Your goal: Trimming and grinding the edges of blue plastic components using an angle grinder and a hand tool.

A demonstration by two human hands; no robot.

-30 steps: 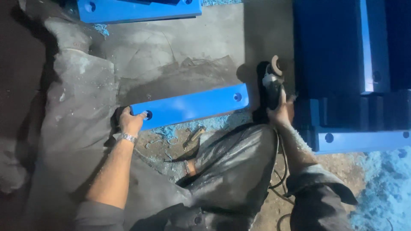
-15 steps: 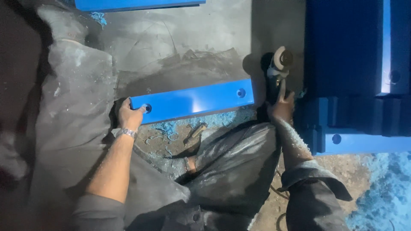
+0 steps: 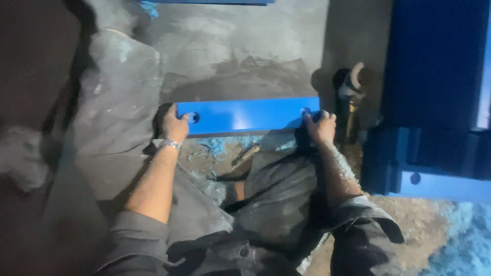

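A long flat blue metal bar [image 3: 248, 115] with a hole near each end lies across the grey floor in front of me. My left hand [image 3: 175, 125] grips its left end, beside the hole; a bracelet sits on that wrist. My right hand [image 3: 320, 127] grips the bar's right end, with the fingers curled over its corner. Just right of that hand an angle grinder [image 3: 351, 97] rests on the floor, free of both hands.
Grey cloth [image 3: 110, 107] is spread over the floor to the left. Large blue painted metal frames [image 3: 434, 76] stand at the right, another blue piece [image 3: 204, 1] lies at the top edge. Blue paint flakes [image 3: 460, 235] cover the ground lower right. My knee [image 3: 276, 194] is below the bar.
My right hand has let go of the angle grinder, which now rests on the floor, and has taken hold of the bar's right end. The bar now lies level.
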